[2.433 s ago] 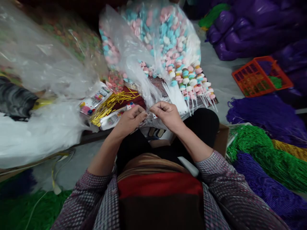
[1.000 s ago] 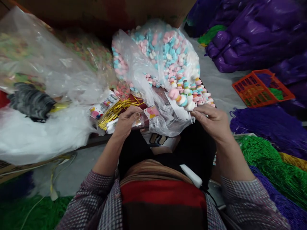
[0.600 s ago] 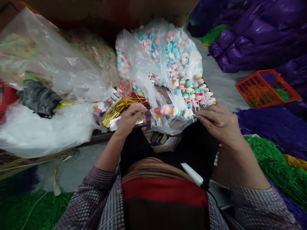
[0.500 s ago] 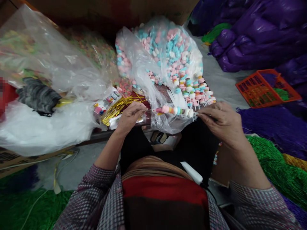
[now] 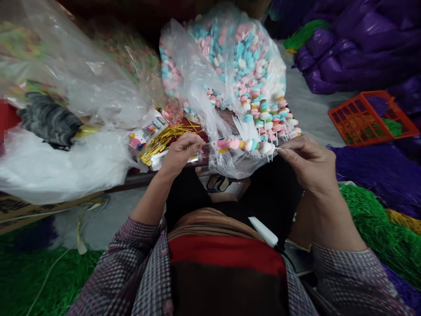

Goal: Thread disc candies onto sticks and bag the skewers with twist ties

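Observation:
A marshmallow skewer (image 5: 245,145), with pink, yellow, blue, green and white pieces in a row, lies level between my hands. Clear film with coloured print shows at its left end. My right hand (image 5: 311,162) pinches the bare stick at the white end. With thumb and forefinger together, my left hand (image 5: 184,151) holds the end of what looks like a clear plastic wrapper; how far it covers the skewer is hard to see. Behind my right hand, finished marshmallow skewers (image 5: 269,116) lie in a pile, beside white plastic forks (image 5: 243,129).
A large clear bag of marshmallows (image 5: 226,52) stands at the back. Gold twist ties (image 5: 164,142) and a printed packet (image 5: 149,129) lie left of centre. A dark grey striped cloth (image 5: 49,120) rests by white plastic bags (image 5: 62,171). An orange basket (image 5: 371,118) sits on the right.
The view has shifted slightly. Both hands keep their pinches, and the skewer stays level between them, a little further right. The printed film at its left end shows more plainly.

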Tool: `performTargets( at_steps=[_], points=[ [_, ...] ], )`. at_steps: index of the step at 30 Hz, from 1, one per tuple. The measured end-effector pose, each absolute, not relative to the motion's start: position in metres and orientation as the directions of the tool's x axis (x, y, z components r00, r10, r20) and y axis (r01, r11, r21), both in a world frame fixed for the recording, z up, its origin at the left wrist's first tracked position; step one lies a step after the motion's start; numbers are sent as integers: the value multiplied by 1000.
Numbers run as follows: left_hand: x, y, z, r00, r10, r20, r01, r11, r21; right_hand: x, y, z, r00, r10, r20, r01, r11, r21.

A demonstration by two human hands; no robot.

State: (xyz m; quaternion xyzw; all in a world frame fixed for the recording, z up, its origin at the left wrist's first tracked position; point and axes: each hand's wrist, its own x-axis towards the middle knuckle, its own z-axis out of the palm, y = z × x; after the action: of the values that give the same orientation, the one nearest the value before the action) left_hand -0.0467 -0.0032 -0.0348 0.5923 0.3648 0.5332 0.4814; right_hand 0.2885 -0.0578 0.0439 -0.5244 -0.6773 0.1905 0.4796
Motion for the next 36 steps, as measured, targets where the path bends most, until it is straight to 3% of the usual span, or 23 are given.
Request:
performTargets(
  at_steps=[5, 9, 21, 32, 36],
  points=[
    [-43, -5, -32, 174, 960, 218, -208, -181, 961, 287, -57, 33, 99, 889, 447, 402, 375, -835],
    [-39, -6, -29, 207, 952, 224, -248, -170, 954, 286, -58, 33, 82, 867, 491, 483, 396, -781],
    [-41, -2, -31, 287, 924, 252, -113, -228, 967, 292, -63, 43, 59, 863, 502, 622, 362, -695],
    [-41, -3, -28, 272, 929, 251, -96, -234, 968, 298, -65, 49, -92, 868, 487, 606, 437, -665],
    [-42, -3, -30, 258, 934, 248, -104, -229, 968, 301, -66, 53, -40, 864, 502, 604, 422, -676]
  ],
)
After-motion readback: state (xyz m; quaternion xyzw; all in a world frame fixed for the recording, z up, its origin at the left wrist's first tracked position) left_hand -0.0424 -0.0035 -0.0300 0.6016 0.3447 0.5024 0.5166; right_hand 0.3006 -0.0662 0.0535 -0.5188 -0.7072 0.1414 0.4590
